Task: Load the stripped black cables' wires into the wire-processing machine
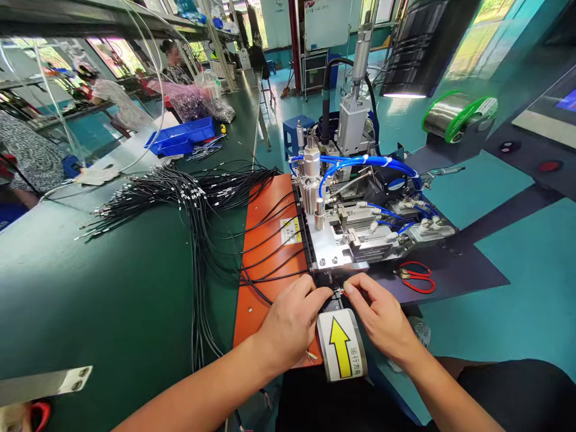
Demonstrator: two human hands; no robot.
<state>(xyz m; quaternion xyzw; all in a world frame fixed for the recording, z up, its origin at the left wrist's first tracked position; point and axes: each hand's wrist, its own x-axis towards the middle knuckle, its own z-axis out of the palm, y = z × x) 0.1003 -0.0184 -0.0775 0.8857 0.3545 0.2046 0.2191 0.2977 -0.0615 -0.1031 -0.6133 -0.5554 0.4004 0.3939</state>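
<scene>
While both hands meet at the front edge of the machine (360, 231), they pinch one thin wire end (340, 292) between them. The left hand (292, 324) has its fingers curled, with thumb and forefinger closed on the wire end. The right hand (382, 318) also closes thumb and forefinger on it from the other side. The wire end shows a little red and lies just under the metal plate of the machine, but it is too small to tell more.

Just below the hands sits one white label (342, 348) with a yellow arrow pointing to the machine and the writing "运行方向". One yellow warning sticker (291, 231) is on the orange plate (252, 300); its text is too small to read. Several black cables (180, 192) cross this plate and spread in a big bundle on the green tabletop (90, 288); they overlap too much to count. One pair of red scissors (416, 277) lies right of the machine. Farther away are one blue tray (182, 137), one blue stool (297, 129) and one green reel (459, 114).
</scene>
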